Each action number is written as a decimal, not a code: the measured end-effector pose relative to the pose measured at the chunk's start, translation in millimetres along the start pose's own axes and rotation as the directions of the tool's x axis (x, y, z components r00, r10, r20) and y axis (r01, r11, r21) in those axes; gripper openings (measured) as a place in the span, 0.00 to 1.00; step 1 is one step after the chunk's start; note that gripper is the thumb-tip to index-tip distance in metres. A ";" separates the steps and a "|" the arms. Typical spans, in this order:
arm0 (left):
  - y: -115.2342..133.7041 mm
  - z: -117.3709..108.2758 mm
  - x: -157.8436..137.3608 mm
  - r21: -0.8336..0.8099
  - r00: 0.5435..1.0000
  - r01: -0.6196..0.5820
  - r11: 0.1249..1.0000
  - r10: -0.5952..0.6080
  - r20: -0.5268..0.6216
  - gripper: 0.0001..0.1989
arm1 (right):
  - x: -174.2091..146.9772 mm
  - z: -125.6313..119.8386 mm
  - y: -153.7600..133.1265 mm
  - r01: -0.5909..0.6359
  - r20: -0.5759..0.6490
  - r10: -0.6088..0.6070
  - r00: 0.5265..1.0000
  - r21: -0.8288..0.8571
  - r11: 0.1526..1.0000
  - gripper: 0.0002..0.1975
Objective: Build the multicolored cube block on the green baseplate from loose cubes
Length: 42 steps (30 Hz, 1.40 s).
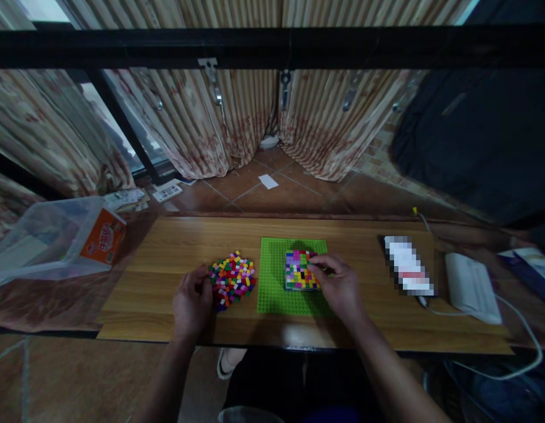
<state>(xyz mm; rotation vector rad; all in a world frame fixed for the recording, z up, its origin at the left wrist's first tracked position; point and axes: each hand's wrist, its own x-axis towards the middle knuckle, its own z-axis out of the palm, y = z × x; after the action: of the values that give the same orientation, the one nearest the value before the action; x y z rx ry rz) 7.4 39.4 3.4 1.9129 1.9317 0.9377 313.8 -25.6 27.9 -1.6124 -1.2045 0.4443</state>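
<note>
1. Green baseplate (pixel 270 288) lies flat on the wood-topped table (pixel 140 282), studs up.
2. Brick block (pixel 299 276) sits on the baseplate, right of its middle. Top face is a patchwork of small coloured bricks: pink, purple, yellow, green, red and more. Can't tell whether it's pressed onto the baseplate studs or just resting there.
3. Loose brick pile (pixel 232 282) is on the table, just left of the baseplate, apart from it. Mixed colours, heaped.
4. Right hand (pixel 336 276) is over the baseplate's right part, thumb and index fingertips drawn together at the block's right edge. Can't tell if 1 small brick is pinched between them.
5. Left hand (pixel 193 302) is left of the baseplate, on the far side of the loose brick pile, fingers curled in against its left edge. Can't tell if anything is gripped.
6. Handling, my read: loose bricks look like hard plastic, so light, stiff, a bit slick, easy to drop or scatter. Best hold: 2 fingertips on opposite side walls, studs and underside left free.
7. Block should be rigid but only as strong as its stud joints. Take it low on 2 opposite sides; prying a top corner could pop bricks off.
8. Right of the baseplate: phone (pixel 409 267), then white box (pixel 473 288) with cable, both well apart.
</note>
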 end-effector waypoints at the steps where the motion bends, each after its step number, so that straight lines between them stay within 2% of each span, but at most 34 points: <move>1: 0.4 0.1 -0.1 0.005 1.000 -0.009 1.000 0.009 0.003 0.12 | 0.5 1.2 2.4 0.002 -0.005 -0.002 1.000 0.012 1.000 0.05; 11: -1.4 1.2 -0.5 0.035 0.998 -0.069 0.997 0.068 0.003 0.11 | 2.1 3.4 9.6 -0.028 0.011 0.027 1.000 0.111 0.993 0.06; 15: -0.3 1.1 -0.2 0.020 0.997 -0.076 0.997 0.076 0.007 0.10 | 1.3 2.0 11.6 -0.057 0.007 0.056 0.998 0.130 0.990 0.09; 25: -0.2 1.2 -2.1 0.034 0.997 -0.073 0.997 0.073 0.009 0.10 | 7.3 2.0 8.2 -0.153 -0.071 0.157 0.985 0.062 0.986 0.14; 28: -1.0 1.8 -2.5 0.016 0.997 -0.079 0.997 0.078 0.018 0.10 | 8.8 1.7 8.1 -0.283 -0.038 0.289 0.957 0.112 0.953 0.19; 32: -0.4 1.5 -2.6 0.003 0.997 -0.073 0.997 0.072 0.017 0.11 | 9.1 3.8 7.3 -0.422 0.048 0.429 0.902 0.301 0.855 0.23; 36: 0.9 0.7 -2.8 0.013 0.997 -0.077 0.997 0.077 0.017 0.10 | 9.7 6.7 5.2 -0.456 0.067 0.468 0.881 0.382 0.804 0.22; 42: 1.4 0.6 -3.2 0.013 0.997 -0.081 0.997 0.081 0.022 0.10 | 9.3 8.3 3.6 -0.448 0.067 0.464 0.883 0.416 0.792 0.21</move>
<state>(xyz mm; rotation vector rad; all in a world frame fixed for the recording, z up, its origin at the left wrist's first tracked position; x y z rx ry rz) 9.2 36.3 3.0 2.0145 1.8668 0.9243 313.2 -13.3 23.9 -1.5063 -0.6105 0.9137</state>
